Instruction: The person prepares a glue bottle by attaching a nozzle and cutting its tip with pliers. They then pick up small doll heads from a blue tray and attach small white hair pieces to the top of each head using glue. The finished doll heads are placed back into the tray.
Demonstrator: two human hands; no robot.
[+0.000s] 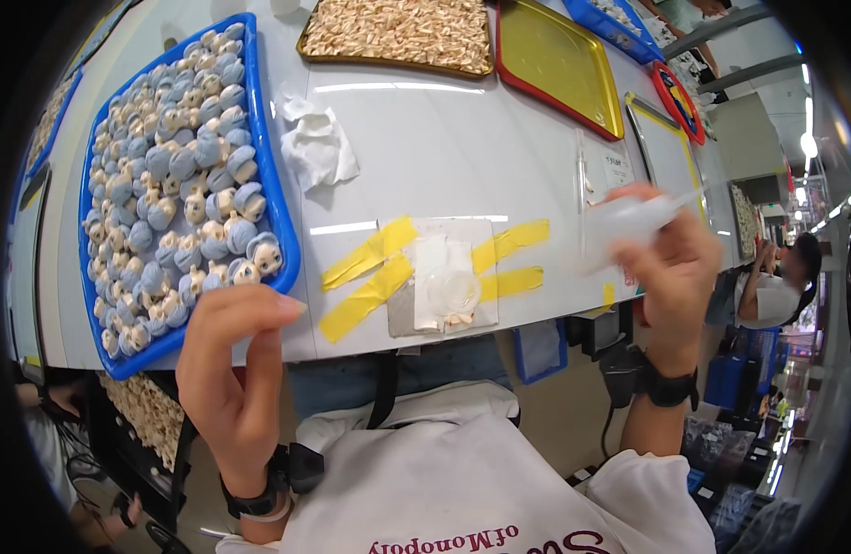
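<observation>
My right hand (670,268) is raised over the right part of the table, closed round a translucent white squeeze bottle (619,231) with a thin nozzle pointing up and right; the bottle is blurred. My left hand (232,369) hovers at the near right corner of a blue tray (282,222), index finger stretched out and thumb apart, with nothing seen between them. Many small doll heads (181,164) with blue-grey hair fill the tray. Between my hands, a small clear round cup (453,292) sits on a white pad, on a grey board held down by yellow tape (375,309).
Crumpled white tissue (322,148) lies right of the blue tray. Farther back are a tray of small beige pieces (398,32) and a gold tray with a red rim (559,69). A red round container (677,102) stands far right. Another person (776,277) sits at the right.
</observation>
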